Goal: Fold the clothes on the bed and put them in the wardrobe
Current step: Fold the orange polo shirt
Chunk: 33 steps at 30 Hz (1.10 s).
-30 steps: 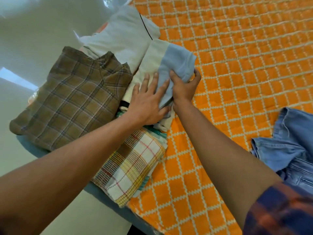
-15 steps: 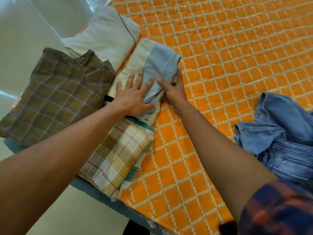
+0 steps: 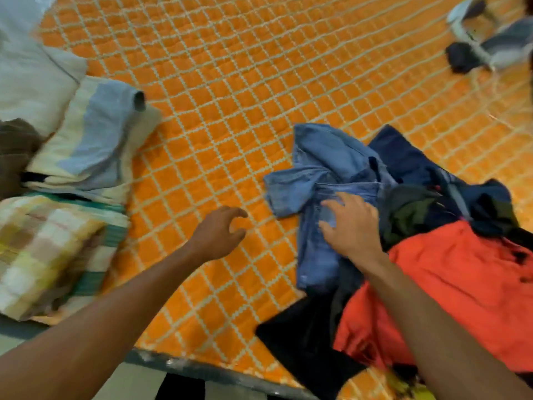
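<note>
One bed surface: orange quilted bedcover with a cream diamond lattice (image 3: 259, 82) fills most of the view; its dark grey edge runs along the bottom.
Room: a strip of pale floor (image 3: 138, 382) shows below that edge, lower left.
Unfolded heap: on the right of the cover, a red-orange cloth (image 3: 461, 284) lies nearest, with dark navy garments (image 3: 403, 157) behind it and a black cloth (image 3: 302, 342) spilling out at the front.
Denim: a crumpled light blue denim garment (image 3: 326, 168) lies at the heap's left side.
Folded clothes: along the left edge, a white folded piece (image 3: 28, 82), a cream-and-light-blue folded top (image 3: 95, 134) and a yellow-and-green checked folded cloth (image 3: 49, 249), touching one another.
Far corner: blurred grey and dark items (image 3: 484, 39), top right.
Right hand (image 3: 352, 226): palm down on the denim, fingers bent; whether it pinches fabric cannot be told.
Left hand (image 3: 216, 235): over bare cover between the piles, fingers loosely curled, holding nothing.
</note>
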Motion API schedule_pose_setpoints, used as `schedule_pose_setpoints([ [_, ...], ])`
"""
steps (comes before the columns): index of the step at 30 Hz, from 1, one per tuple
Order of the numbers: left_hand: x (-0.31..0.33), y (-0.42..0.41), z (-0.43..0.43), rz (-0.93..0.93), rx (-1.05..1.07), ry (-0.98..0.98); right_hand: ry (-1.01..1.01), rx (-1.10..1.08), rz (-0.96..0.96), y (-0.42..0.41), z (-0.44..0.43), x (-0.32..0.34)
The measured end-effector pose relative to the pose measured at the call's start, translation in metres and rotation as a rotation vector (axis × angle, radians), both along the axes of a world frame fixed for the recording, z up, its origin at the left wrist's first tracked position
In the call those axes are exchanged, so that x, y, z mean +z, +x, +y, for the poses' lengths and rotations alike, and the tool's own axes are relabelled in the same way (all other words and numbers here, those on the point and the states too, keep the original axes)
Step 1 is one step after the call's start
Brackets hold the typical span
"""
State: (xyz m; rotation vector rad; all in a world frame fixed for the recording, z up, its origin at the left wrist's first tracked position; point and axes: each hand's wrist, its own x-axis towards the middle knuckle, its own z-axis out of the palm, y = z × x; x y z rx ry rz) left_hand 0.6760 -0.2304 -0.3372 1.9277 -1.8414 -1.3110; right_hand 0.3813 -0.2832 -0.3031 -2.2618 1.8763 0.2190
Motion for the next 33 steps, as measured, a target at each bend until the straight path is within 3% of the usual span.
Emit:
schedule_pose_setpoints([
  [3,-0.004,-0.081,0.011,0.110,0.009,0.052,-0.020,0.060,0.079,-0.081,0.017,0.005],
  [7,-0.007,-0.175,0.011,0.215,0.218,0.126,0.037,0.004,-0.068,-0.138,0.020,0.002],
  [9,-0.018,-0.206,0.008,0.162,0.312,0.076,0.063,-0.010,-0.127,-0.161,0.017,0.001],
  [12,-0.017,-0.236,0.010,-0.017,0.436,-0.043,0.023,-0.020,-0.184,-0.193,0.016,0.002],
  [14,-0.007,-0.253,0.019,-0.080,0.431,-0.224,-0.015,-0.013,-0.146,-0.214,0.025,0.004],
  [16,0.004,-0.265,0.026,-0.070,0.348,-0.461,-0.077,-0.010,-0.083,-0.234,0.035,0.006],
  [18,0.016,-0.287,0.035,0.049,0.229,-0.564,-0.129,-0.061,-0.031,-0.261,0.051,0.009],
  [21,0.031,-0.320,0.041,0.173,0.055,-0.538,-0.129,-0.262,0.006,-0.300,0.073,0.008],
  [25,0.024,-0.353,0.043,-0.039,-0.197,-0.290,-0.203,-0.365,-0.154,-0.323,0.074,0.003],
  [29,0.018,-0.376,0.046,-0.138,-0.155,-0.180,-0.429,-0.201,-0.470,-0.315,0.074,0.004],
  [33,0.012,-0.382,0.038,0.000,0.066,0.009,-0.507,-0.174,-0.571,-0.299,0.095,0.021],
])
